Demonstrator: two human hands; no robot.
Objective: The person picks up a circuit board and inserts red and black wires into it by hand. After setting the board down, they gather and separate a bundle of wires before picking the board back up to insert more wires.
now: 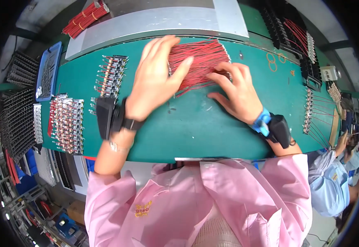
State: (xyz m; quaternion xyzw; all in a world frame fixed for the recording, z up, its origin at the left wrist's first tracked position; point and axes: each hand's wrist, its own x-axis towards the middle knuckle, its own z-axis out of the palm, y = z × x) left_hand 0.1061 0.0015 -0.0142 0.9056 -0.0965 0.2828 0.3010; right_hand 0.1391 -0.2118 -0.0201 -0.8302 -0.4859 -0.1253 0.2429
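A wide pile of short red wires (200,61) with pale ends lies on the green work mat (179,131), near its far edge. My left hand (157,72) rests at the pile's left side, fingers stretched out and the thumb reaching over the wires. At the right side is my right hand (239,88), its fingers bent and apart, the fingertips at the wire ends. I see no wire lifted in either hand. Left of my left hand stands a row of small metal parts with red wires (110,76).
A larger block of wired parts (66,123) sits at the left, below a blue tray (50,72) of metal pieces. Bundled red wires (85,18) lie beyond a grey metal ledge (159,22). Rubber bands (273,64) and a wired strip (308,111) are at the right, near another person (331,181).
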